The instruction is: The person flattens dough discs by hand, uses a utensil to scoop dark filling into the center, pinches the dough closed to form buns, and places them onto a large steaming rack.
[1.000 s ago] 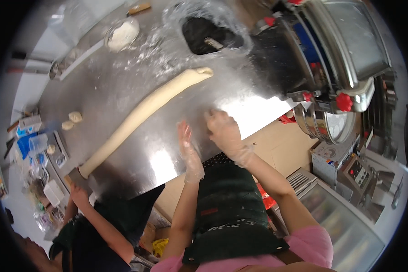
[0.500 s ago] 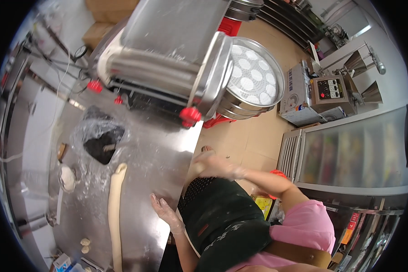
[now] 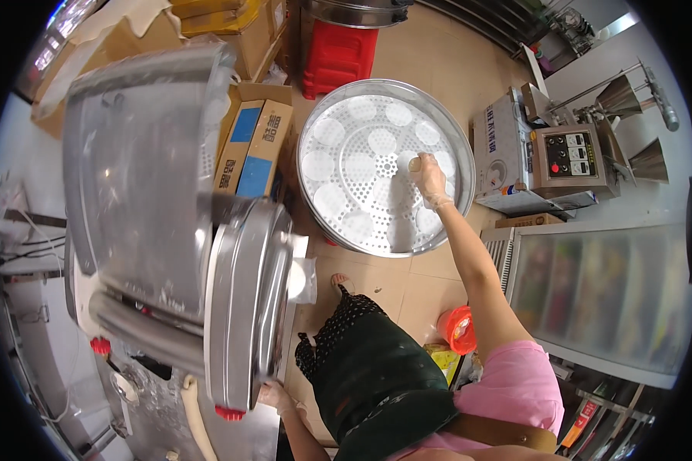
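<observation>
My right hand (image 3: pixel 428 178), in a clear plastic glove, holds a small pale piece of dough (image 3: pixel 414 164) over a round steel steamer tray (image 3: pixel 338 242). The tray has a perforated bottom with several white paper rounds (image 3: pixel 327 132) on it. My left hand (image 3: pixel 275 396), also gloved, is low beside the near end of the steel roller machine (image 3: pixel 238 307), its fingertips partly hidden by it. Below the machine, a long rope of pale dough (image 3: pixel 198 419) lies on the steel table (image 3: pixel 242 438).
Cardboard boxes (image 3: pixel 257 138) stand left of the tray; a red plastic stool (image 3: pixel 338 61) with a steel pot (image 3: pixel 354 11) is behind. At right are a control-panel machine (image 3: pixel 565 154) and a glass-front cabinet (image 3: pixel 592 300). An orange bucket (image 3: pixel 457 330) stands on the tiled floor (image 3: pixel 384 284).
The view has swung right from the table to the steamer tray. My right hand has left the table side and reached forward over the tray; my left hand stays low by the table.
</observation>
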`<state>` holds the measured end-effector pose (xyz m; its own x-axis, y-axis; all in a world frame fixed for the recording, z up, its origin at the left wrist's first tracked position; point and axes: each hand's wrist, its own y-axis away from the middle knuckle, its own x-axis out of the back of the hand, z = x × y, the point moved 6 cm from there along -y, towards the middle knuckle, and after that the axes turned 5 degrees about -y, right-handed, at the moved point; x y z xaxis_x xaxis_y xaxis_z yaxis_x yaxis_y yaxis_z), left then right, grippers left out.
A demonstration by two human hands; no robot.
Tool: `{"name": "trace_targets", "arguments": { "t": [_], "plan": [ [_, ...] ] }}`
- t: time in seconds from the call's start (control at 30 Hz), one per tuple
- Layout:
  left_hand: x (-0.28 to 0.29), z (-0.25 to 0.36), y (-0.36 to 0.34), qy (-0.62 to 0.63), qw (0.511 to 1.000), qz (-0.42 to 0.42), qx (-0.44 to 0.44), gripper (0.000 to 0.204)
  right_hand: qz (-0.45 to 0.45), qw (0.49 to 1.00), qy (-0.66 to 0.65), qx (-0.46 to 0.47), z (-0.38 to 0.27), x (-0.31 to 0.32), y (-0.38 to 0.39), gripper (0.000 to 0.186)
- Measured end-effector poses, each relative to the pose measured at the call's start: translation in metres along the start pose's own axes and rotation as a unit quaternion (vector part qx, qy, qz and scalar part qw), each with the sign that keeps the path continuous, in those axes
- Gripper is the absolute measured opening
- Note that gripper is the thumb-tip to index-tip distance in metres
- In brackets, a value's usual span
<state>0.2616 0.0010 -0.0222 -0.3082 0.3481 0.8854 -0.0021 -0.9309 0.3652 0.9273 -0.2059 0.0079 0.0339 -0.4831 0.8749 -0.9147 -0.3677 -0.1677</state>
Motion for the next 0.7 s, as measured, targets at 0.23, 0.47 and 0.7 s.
{"name": "trace_targets", "arguments": {
  "t": [0.23, 0.47, 0.7],
  "plan": [
    [-0.044, -0.068, -0.010, -0.233, 0.952, 0.071, -0.183, 0.027, -0.107, 0.991, 0.051, -0.056, 0.040, -0.055, -0.035, 0.047],
    [-0.075, -0.102, -0.039, -0.392, 0.912, 0.007, -0.120, 0.030, 0.056, 0.989, -0.093, -0.101, 0.062, 0.009, -0.006, 0.049],
    [-0.046, -0.082, -0.007, -0.112, 0.981, 0.074, -0.138, 0.035, -0.196, 0.925, -0.254, -0.203, -0.041, 0.011, 0.161, 0.016]
  ]
}}
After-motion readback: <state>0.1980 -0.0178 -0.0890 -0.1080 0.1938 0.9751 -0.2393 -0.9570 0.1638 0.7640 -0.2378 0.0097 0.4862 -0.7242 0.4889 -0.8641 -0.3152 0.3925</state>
